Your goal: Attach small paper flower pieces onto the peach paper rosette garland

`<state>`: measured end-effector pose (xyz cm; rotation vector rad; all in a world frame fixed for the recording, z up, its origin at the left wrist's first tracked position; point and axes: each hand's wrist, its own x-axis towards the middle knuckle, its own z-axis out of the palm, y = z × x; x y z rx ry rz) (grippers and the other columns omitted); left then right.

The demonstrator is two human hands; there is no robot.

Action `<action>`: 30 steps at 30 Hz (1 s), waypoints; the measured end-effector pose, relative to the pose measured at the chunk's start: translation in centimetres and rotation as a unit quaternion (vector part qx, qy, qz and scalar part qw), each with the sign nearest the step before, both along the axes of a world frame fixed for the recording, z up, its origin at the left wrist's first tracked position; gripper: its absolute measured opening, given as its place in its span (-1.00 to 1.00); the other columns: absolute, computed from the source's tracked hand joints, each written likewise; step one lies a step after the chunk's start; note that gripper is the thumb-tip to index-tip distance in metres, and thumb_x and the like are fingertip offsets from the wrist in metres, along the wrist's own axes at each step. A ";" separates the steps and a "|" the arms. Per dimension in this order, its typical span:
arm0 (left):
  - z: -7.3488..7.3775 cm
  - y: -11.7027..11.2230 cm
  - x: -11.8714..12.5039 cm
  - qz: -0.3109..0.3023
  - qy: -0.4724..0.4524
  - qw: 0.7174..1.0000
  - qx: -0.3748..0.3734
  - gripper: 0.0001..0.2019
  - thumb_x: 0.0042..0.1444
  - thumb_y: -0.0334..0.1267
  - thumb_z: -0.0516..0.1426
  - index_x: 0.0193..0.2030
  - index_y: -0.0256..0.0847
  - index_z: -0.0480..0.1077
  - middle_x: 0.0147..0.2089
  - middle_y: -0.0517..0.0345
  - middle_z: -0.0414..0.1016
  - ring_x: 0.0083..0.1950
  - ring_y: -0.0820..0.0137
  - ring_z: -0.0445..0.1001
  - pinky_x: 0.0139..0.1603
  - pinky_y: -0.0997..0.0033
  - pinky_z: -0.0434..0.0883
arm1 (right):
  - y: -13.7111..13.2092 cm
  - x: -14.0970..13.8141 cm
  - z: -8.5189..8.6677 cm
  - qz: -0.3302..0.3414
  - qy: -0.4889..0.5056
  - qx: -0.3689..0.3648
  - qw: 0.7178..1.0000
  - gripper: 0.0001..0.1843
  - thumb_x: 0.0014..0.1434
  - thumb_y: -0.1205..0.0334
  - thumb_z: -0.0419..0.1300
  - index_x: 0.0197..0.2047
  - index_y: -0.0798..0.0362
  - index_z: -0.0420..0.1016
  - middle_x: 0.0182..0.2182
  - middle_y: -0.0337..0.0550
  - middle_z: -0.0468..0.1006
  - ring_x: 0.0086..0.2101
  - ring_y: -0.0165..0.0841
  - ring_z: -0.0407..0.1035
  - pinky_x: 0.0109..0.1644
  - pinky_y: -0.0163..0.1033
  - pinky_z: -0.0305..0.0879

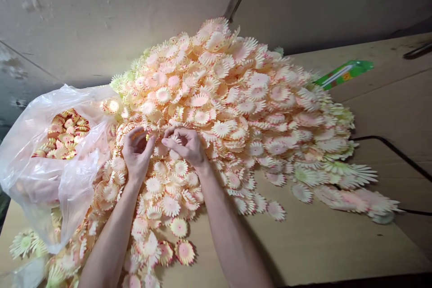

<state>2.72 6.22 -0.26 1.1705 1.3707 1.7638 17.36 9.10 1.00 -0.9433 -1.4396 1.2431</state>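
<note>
A big heap of pale cream-pink artificial flower petal discs (232, 94) with fringed, pink-tipped edges spreads before me. Over the heap's near left part, my left hand (137, 153) has its fingers curved and the thumb apart, and I see nothing held between them. Close beside it, my right hand (187, 145) has thumb and fingers closed around a small petal disc (174, 138), partly hidden by the fingers. More loose discs lie beneath both hands and between my forearms. A darker-edged yellow-pink disc (185, 252) lies near the table's front.
A translucent plastic bag (77, 189) on the left holds red-edged petal discs (69, 132). A green packet (351, 73) lies behind the heap at right, and a black cable (394, 146) runs across the cardboard (381, 112). The wooden table (320, 252) stands against a wall (135, 18).
</note>
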 end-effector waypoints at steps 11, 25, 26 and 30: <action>0.3 -0.6 -0.8 -0.238 -0.040 0.970 -0.006 -0.74 0.13 -0.19 0.23 -0.03 -0.06 0.56 0.24 -0.05 0.43 0.29 0.10 0.38 -0.03 0.22 0.59 | 0.3 -0.2 -0.1 -0.052 0.061 -0.085 0.993 -0.55 -0.11 -0.04 0.42 -0.31 -0.01 0.32 -0.55 -0.33 0.43 -0.63 -0.48 0.29 -0.61 -0.37 0.21; 0.2 -0.2 -0.7 -0.211 -0.027 0.977 -0.024 -0.67 0.07 -0.27 0.28 0.02 -0.12 0.50 0.04 -0.01 0.59 0.03 0.33 0.58 0.09 0.34 0.53 | 0.3 0.6 0.0 -0.007 0.093 -0.032 0.995 -0.84 0.06 0.14 0.30 -0.40 0.05 0.61 -0.63 -0.30 0.41 -0.62 -0.51 0.16 -0.55 -0.33 0.06; 0.2 -0.2 -0.7 -0.215 -0.026 0.976 -0.027 -0.67 0.07 -0.28 0.28 0.01 -0.11 0.51 0.03 0.00 0.59 0.02 0.34 0.59 0.07 0.37 0.53 | 0.2 0.7 0.0 0.001 0.099 -0.044 0.994 -0.84 0.05 0.14 0.30 -0.39 0.05 0.63 -0.65 -0.31 0.39 -0.63 -0.52 0.14 -0.57 -0.33 0.03; 0.2 -0.2 -0.6 -0.225 -0.028 0.974 -0.024 -0.66 0.07 -0.29 0.29 0.02 -0.14 0.52 0.07 0.00 0.57 0.03 0.32 0.57 0.07 0.35 0.53 | 0.1 0.8 0.0 0.023 0.101 -0.073 0.992 -0.80 0.00 0.12 0.33 -0.43 0.10 0.63 -0.69 -0.31 0.39 -0.67 -0.54 0.13 -0.62 -0.37 0.01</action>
